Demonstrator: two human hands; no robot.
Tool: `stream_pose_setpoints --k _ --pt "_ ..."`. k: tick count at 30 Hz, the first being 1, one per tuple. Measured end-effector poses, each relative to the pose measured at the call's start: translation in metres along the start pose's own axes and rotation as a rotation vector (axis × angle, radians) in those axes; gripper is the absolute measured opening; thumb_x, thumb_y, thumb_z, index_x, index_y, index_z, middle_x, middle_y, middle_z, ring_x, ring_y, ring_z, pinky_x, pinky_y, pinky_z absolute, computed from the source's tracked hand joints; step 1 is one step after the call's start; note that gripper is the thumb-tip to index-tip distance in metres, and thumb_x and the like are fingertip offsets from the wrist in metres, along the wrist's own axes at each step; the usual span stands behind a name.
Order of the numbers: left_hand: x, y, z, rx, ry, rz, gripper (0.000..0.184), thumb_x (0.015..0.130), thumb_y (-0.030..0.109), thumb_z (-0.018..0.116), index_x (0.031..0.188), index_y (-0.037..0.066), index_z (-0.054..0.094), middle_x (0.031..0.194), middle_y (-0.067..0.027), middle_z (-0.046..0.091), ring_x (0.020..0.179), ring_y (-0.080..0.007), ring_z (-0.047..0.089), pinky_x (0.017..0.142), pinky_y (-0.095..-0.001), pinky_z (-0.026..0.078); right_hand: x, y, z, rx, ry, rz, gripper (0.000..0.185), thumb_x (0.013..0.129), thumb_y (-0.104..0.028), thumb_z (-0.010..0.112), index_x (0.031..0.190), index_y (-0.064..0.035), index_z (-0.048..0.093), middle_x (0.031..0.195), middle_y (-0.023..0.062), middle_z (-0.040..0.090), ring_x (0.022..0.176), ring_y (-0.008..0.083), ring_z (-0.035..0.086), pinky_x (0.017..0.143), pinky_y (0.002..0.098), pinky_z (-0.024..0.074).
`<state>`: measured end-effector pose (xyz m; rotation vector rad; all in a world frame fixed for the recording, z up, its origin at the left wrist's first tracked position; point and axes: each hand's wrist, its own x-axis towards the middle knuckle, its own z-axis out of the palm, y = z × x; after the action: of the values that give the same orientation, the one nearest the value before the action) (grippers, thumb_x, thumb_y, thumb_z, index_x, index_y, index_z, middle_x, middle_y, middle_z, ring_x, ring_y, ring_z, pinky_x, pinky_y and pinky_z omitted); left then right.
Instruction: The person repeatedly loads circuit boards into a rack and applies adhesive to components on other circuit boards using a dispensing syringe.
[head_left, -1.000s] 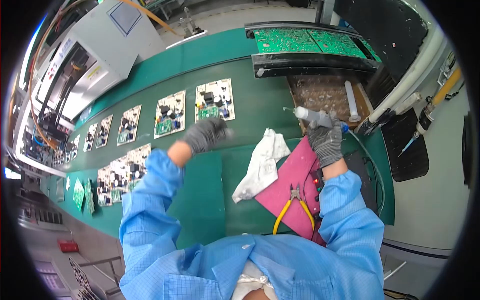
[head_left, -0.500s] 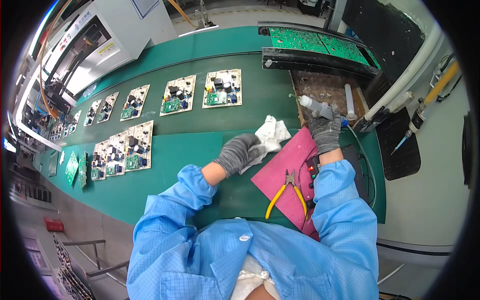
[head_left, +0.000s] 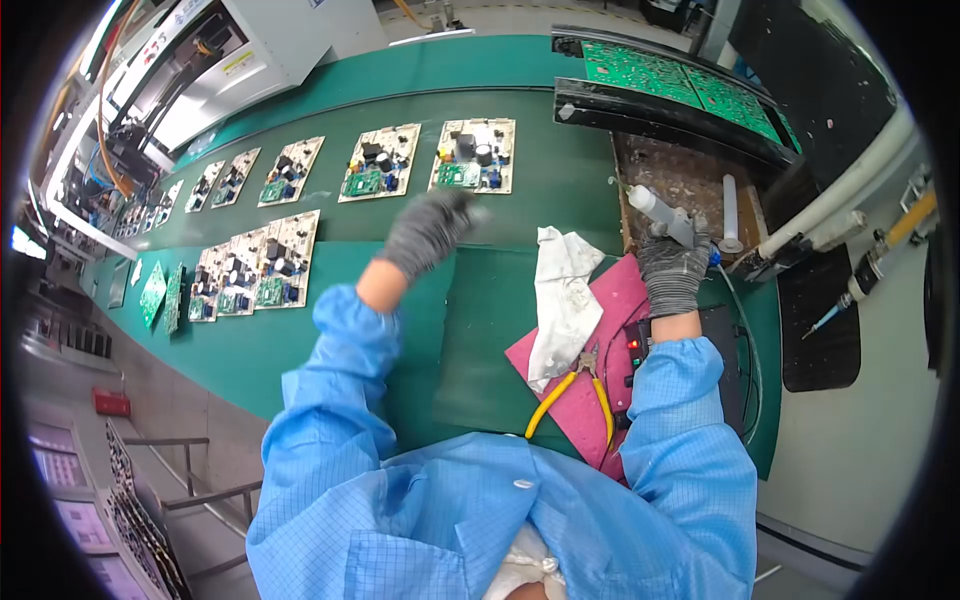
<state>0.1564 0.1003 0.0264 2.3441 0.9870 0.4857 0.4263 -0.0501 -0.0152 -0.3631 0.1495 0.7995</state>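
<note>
My left hand point(head_left: 428, 236), in a grey striped glove, is over the green work surface just below the nearest circuit board point(head_left: 472, 155). Its fingers look stretched out with nothing seen in them, though the tips are blurred. A white plastic syringe barrel point(head_left: 660, 213) is gripped in my right hand point(head_left: 674, 268), also gloved, beside a brown open box point(head_left: 640, 160). The crumpled white cloth point(head_left: 565, 300) lies between my hands, partly over a pink mat point(head_left: 625, 290). Yellow-handled cutters point(head_left: 572, 385) rest on that mat.
More circuit boards point(head_left: 380, 163) run in a row to the left, with an overlapping group point(head_left: 287, 262) nearer me. A black rail point(head_left: 670, 118) holding green boards point(head_left: 640, 75) crosses the back right. A second white barrel point(head_left: 730, 212) stands in the box; a soldering-iron-like tool point(head_left: 845, 290) hangs at right.
My left hand has let go of the white cloth and moved left and up toward the nearest board. The cloth now lies spread on the mat. My right hand still grips the syringe barrel.
</note>
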Motion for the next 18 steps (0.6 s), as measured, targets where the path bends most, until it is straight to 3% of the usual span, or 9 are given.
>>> stream_pose_setpoints --k 1,2,5,8,11,14,17,18 --pt "0.017 -0.026 0.000 0.073 0.109 0.052 0.037 0.076 0.033 0.061 0.096 0.002 0.057 0.087 -0.0159 0.059 0.082 -0.0279 0.057 0.072 -0.0330 0.045 0.003 0.001 -0.004 0.006 0.004 0.021 0.020 0.079 -0.026 0.056 0.091 -0.0103 0.053 0.089 0.0038 0.055 0.088 0.0207 0.053 0.060 0.0302 0.0498" --pt "0.030 -0.039 -0.007 0.281 0.113 0.045 0.042 0.074 0.033 0.063 0.104 0.005 0.054 0.098 -0.0144 0.057 0.093 -0.0267 0.054 0.080 -0.0338 0.043 0.009 0.001 -0.012 0.011 0.008 0.040 0.020 0.079 -0.025 0.057 0.091 -0.0105 0.054 0.089 0.0038 0.056 0.087 0.0198 0.053 0.059 0.0301 0.0497" --pt "0.061 -0.067 -0.003 0.522 0.062 0.221 0.058 0.071 0.038 0.064 0.117 0.008 0.045 0.115 -0.0131 0.050 0.106 -0.0287 0.047 0.089 -0.0369 0.037 0.012 0.002 -0.020 0.002 0.009 0.059 0.018 0.079 -0.025 0.058 0.091 -0.0113 0.056 0.089 0.0036 0.056 0.083 0.0168 0.053 0.055 0.0287 0.0505" --pt "0.090 -0.072 0.009 0.728 -0.105 0.064 0.076 0.067 0.049 0.062 0.128 0.014 0.032 0.127 -0.0106 0.039 0.115 -0.0351 0.037 0.097 -0.0422 0.028 0.011 0.002 -0.016 0.000 0.069 0.060 0.021 0.079 -0.024 0.057 0.094 -0.0100 0.054 0.088 0.0034 0.055 0.078 0.0171 0.054 0.051 0.0271 0.0513" --pt "0.110 -0.087 0.023 0.739 -0.146 0.079 0.074 0.067 0.047 0.062 0.127 0.016 0.034 0.125 -0.0105 0.042 0.113 -0.0348 0.040 0.095 -0.0410 0.031 0.011 0.004 -0.015 -0.058 0.084 0.105 0.021 0.080 -0.024 0.057 0.094 -0.0086 0.053 0.088 0.0036 0.055 0.076 0.0171 0.055 0.051 0.0269 0.0514" --pt "0.127 -0.085 0.013 0.700 -0.323 0.153 0.067 0.067 0.045 0.063 0.123 0.015 0.040 0.119 -0.0121 0.046 0.109 -0.0322 0.043 0.092 -0.0403 0.035 0.017 0.004 -0.025 -0.090 0.020 0.110 0.021 0.080 -0.024 0.056 0.092 -0.0071 0.052 0.088 0.0044 0.055 0.076 0.0176 0.055 0.052 0.0266 0.0519" --pt "0.122 -0.065 0.010 0.852 -0.274 0.330 0.059 0.064 0.044 0.065 0.112 0.012 0.050 0.110 -0.0130 0.052 0.100 -0.0291 0.051 0.085 -0.0386 0.041 0.019 0.003 -0.033 -0.104 -0.071 0.076 0.021 0.079 -0.022 0.056 0.090 -0.0051 0.052 0.089 0.0070 0.055 0.078 0.0200 0.055 0.054 0.0268 0.0535" --pt "0.122 -0.064 0.016 0.820 -0.258 0.247 0.059 0.062 0.045 0.066 0.107 0.010 0.052 0.106 -0.0130 0.054 0.096 -0.0280 0.054 0.082 -0.0377 0.043 0.016 0.003 -0.032 -0.106 -0.070 0.072 0.021 0.079 -0.022 0.057 0.090 -0.0049 0.052 0.089 0.0074 0.055 0.079 0.0203 0.055 0.055 0.0269 0.0539"
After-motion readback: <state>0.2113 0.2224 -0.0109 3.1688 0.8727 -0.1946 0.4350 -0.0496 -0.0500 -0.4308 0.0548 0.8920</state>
